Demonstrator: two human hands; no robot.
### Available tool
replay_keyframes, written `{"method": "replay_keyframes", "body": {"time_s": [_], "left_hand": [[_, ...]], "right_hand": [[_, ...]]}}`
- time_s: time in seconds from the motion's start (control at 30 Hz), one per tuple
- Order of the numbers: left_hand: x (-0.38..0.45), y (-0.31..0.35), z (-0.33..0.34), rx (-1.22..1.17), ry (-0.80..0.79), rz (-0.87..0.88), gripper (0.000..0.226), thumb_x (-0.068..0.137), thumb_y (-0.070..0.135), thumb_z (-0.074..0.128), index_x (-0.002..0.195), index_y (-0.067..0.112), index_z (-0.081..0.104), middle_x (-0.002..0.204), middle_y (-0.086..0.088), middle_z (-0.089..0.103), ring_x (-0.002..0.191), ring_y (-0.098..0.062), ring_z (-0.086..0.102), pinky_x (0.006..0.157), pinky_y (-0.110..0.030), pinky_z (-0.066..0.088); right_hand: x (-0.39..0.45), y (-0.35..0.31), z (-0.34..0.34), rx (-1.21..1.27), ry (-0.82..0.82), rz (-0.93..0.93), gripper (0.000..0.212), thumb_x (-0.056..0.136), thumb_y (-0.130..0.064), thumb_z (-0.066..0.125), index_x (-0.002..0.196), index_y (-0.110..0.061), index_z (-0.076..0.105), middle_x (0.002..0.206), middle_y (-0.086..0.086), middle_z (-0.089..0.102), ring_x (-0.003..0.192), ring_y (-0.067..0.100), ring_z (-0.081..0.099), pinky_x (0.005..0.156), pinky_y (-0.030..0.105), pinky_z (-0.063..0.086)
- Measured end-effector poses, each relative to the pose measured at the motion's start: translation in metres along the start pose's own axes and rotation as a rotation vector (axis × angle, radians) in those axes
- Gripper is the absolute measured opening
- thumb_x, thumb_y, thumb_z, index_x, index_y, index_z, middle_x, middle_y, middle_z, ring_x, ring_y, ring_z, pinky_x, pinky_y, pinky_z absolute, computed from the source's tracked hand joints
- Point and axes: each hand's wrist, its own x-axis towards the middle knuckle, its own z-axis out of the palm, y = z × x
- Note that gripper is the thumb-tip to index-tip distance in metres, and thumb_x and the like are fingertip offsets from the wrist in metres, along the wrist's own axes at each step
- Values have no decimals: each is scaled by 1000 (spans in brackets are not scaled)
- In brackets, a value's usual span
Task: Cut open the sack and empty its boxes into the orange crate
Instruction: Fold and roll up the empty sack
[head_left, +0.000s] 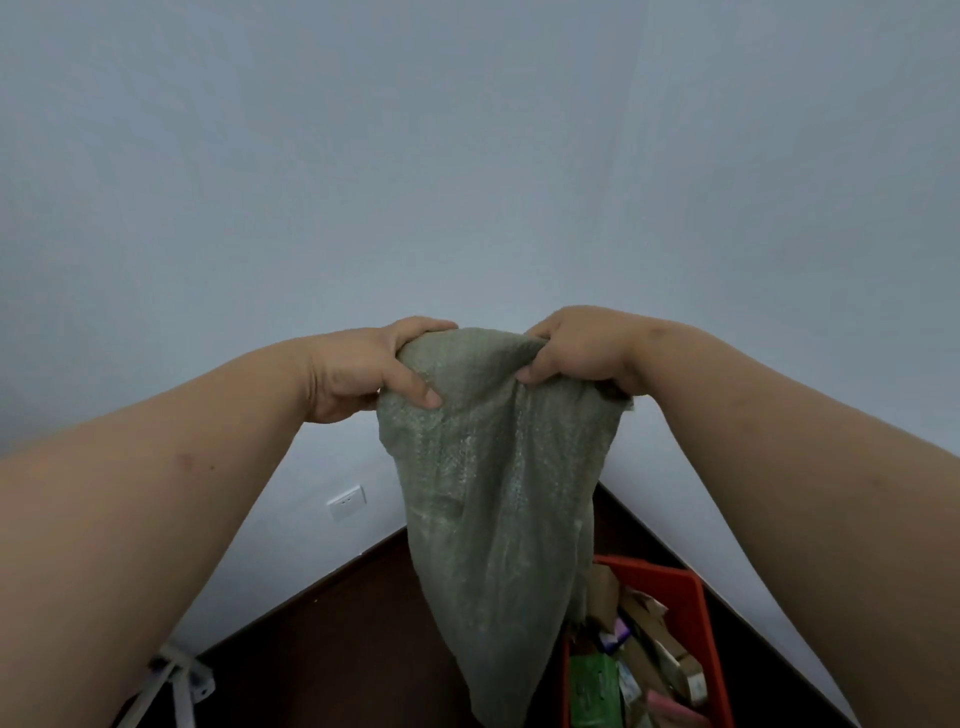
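Both hands, the left hand (358, 371) and the right hand (582, 353), clench the upturned sack (498, 499), which hangs limp. At five o'clock, boxes (639, 660) fill the orange crate (693, 597); emptying looks nearly complete.

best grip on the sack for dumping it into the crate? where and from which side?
Grip the sack by its bunched top edge, from above, one hand at each corner, as the left hand and right hand do now. It hangs limp and narrows downward over the orange crate, so that edge gives most control.
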Motion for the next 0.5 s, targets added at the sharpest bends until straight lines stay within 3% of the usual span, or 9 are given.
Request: {"method": "replay_keyframes", "body": {"time_s": [0.07,0.17,0.27,0.33,0.4,0.5], "left_hand": [[2,2,-6,50,98,21,51,65,0,78,111,15,64,107,-5,68,103,-24,64,83,-31,53],[7,11,-21,39,354,77,36,71,6,78,104,-3,68,100,-15,72,92,-29,67,81,-32,55],[9,29,-40,-132,633,172,25,67,11,74,92,8,69,86,-10,71,79,-26,66,69,-30,53],[6,41,-49,-228,788,280,28,65,18,75,91,13,69,85,-5,72,79,-23,68,66,-29,53],[1,46,-54,-234,858,364,47,61,31,80,102,14,67,95,-2,73,84,-18,71,70,-31,56],[-6,37,-59,-241,818,364,67,57,44,84,113,13,64,104,-2,74,92,-18,72,75,-33,58]], "right_hand": [[1,-5,-1,31,54,-49,7,86,-14,66,89,-17,72,99,8,71,96,28,67,86,41,57],[10,-18,0,-392,255,-132,18,88,-34,62,96,-17,60,95,0,60,105,25,59,97,41,44],[13,-37,2,-462,330,-137,50,76,-55,64,116,-31,47,111,-7,57,113,22,54,114,57,18],[16,-51,2,-353,309,-161,75,66,-56,72,131,-36,40,124,-4,51,116,24,53,111,56,26],[20,-58,2,-283,377,-201,63,74,-38,71,131,-30,44,125,3,50,115,28,53,102,47,41],[30,-58,-3,-172,467,-230,30,85,-13,60,116,-13,58,117,11,61,109,30,57,85,35,48]]}}
